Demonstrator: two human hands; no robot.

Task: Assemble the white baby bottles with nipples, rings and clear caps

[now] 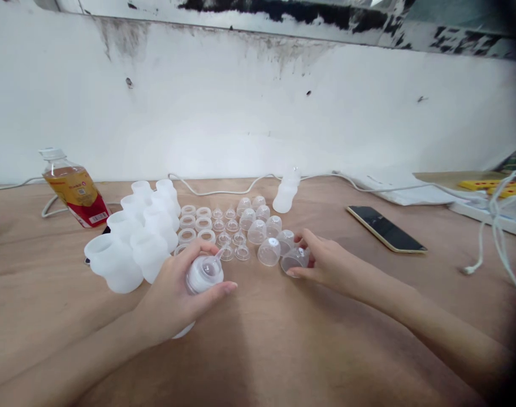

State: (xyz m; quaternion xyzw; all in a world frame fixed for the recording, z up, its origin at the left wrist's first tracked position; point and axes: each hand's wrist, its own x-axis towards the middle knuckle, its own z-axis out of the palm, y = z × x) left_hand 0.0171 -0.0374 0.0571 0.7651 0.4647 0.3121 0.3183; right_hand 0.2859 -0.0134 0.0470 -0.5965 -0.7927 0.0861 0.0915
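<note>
My left hand [179, 288] is wrapped round a baby bottle [204, 274] with a collar ring and a clear nipple on top; most of its body is hidden by the hand. On the right, my right hand [319, 257] grips a clear dome cap [295, 260] at the near end of the cap rows. More dome caps [258, 232] stand beside it in rows. Clear nipples [233, 226] lie to their left, then white collar rings [187, 221]. Frosted bottle bodies [113, 263] stand upright and uncapped at the left.
One assembled bottle [286, 192] stands near the wall. A drink bottle [75, 189] leans at the far left. A phone [385, 229] lies on the wooden table [283, 350] at the right, near white cables [497, 220], papers [385, 183] and a yellow object [490, 186].
</note>
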